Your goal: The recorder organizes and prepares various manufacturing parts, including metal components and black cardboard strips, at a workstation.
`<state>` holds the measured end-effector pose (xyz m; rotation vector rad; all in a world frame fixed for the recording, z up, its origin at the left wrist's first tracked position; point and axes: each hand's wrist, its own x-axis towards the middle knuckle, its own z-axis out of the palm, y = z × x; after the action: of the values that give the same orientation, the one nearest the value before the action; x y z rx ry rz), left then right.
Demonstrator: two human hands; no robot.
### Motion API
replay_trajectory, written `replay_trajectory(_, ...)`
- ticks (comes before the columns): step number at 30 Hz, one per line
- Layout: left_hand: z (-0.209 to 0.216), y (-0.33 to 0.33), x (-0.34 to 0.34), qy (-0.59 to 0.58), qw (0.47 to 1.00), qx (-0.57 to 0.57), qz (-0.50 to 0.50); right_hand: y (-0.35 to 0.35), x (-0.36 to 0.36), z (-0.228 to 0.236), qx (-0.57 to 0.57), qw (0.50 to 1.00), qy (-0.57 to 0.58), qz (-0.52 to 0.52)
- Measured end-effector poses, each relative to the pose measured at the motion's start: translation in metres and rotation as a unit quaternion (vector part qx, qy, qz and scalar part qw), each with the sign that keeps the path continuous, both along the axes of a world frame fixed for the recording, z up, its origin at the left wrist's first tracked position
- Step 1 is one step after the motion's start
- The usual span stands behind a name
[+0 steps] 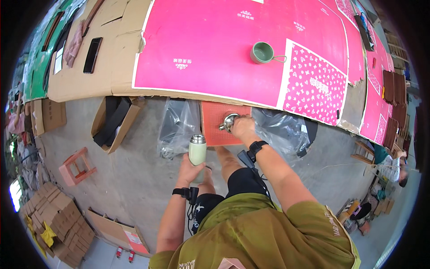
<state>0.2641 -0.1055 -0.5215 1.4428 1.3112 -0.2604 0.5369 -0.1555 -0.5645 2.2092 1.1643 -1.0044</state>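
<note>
My left hand (190, 170) is closed around the lower part of a pale green thermos bottle (197, 155). The bottle stands upright with its metal neck uncovered. To the right of it, my right hand (244, 128) grips a small shiny metal teapot (230, 121) by its far-hand side. Its short spout points left, toward the bottle but apart from it. Beneath the teapot is an orange-red textured surface (210, 132), low beside the table's near edge. Whether the teapot rests on it or hangs above it I cannot tell.
A green mug (261, 54) stands on the pink-covered table (201, 40). A phone (92, 55) lies on cardboard at the left. Plastic-wrapped items (178, 123) flank the orange-red surface. A cardboard box (109, 123) and pink stool (77, 166) stand on the floor.
</note>
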Motion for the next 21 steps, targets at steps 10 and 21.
replay_trajectory(10,0.049,0.003,0.006,-0.067,0.996,0.04,-0.045,-0.009,0.007,0.058,0.254,0.799,0.32,-0.441)
replay_trajectory(21,0.145,0.006,0.028,-0.181,0.964,0.126,-0.148,-0.003,-0.04,0.228,0.62,0.757,0.203,0.034)
